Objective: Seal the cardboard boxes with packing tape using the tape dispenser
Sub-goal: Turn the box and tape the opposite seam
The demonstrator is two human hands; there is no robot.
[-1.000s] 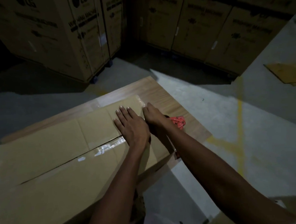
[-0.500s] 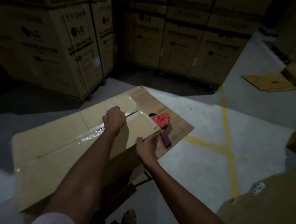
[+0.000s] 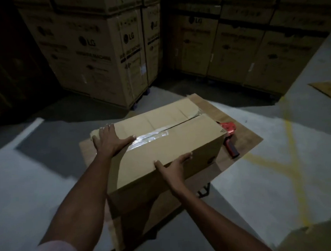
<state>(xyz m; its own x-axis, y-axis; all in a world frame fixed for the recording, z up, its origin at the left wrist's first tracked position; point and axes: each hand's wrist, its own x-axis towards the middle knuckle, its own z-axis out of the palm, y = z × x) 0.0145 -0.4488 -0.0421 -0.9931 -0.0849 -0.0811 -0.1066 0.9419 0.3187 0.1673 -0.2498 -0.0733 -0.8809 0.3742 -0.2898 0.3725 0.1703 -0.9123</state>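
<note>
A brown cardboard box [image 3: 181,143] lies on a small wooden table [image 3: 246,138], with clear tape [image 3: 151,136] shining along the left part of its top seam. My left hand [image 3: 109,139] lies flat on the box's left end, fingers spread and thumb touching the tape. My right hand [image 3: 174,163] presses with straight fingers against the near top edge, about midway along. The red tape dispenser [image 3: 228,128] lies on the table just right of the box, its dark handle pointing toward me. Neither hand touches it.
Tall stacks of large printed cartons [image 3: 103,51] stand behind the table on the left and right. A flattened cardboard sheet [image 3: 327,90] lies on the floor at far right. Yellow lines [image 3: 290,138] cross the grey floor. Another carton's corner [image 3: 320,238] shows at bottom right.
My left hand went from the seam's right part to the box's left end. My right hand slid from the near right corner to the middle of the near edge. The box has shifted.
</note>
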